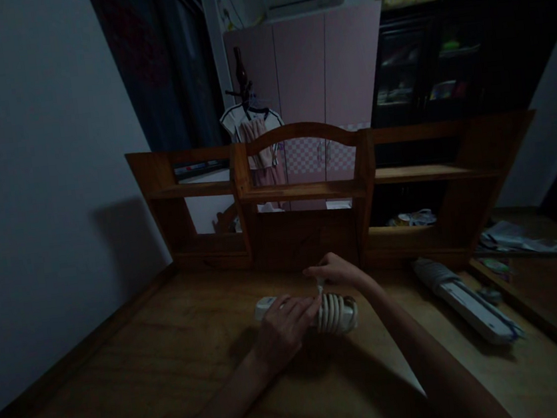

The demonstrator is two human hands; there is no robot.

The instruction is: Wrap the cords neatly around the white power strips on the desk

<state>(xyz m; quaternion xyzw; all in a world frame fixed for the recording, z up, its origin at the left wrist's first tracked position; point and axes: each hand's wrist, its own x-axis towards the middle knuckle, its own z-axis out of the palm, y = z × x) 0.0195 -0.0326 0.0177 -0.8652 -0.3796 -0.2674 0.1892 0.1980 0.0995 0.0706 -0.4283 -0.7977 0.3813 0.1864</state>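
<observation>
Right hand [336, 269]: fingers pinching the cord [331, 313] by a raised length | left hand [284, 326]: fingers grasping the white power strip [264, 306] | cord: coiled round its right end | strip: mid wooden surface [197, 339], touching or just clear, too dim to tell | second power strip [473, 307]: at right | shelf unit [301, 193]: behind

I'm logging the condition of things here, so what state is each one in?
White strip: held by the left hand
Its cord: wound in loops, one length raised in the right hand
Second strip: lying down, cord wrapped around its far end
Pink wardrobe doors: shut
Clothes: hanging
</observation>
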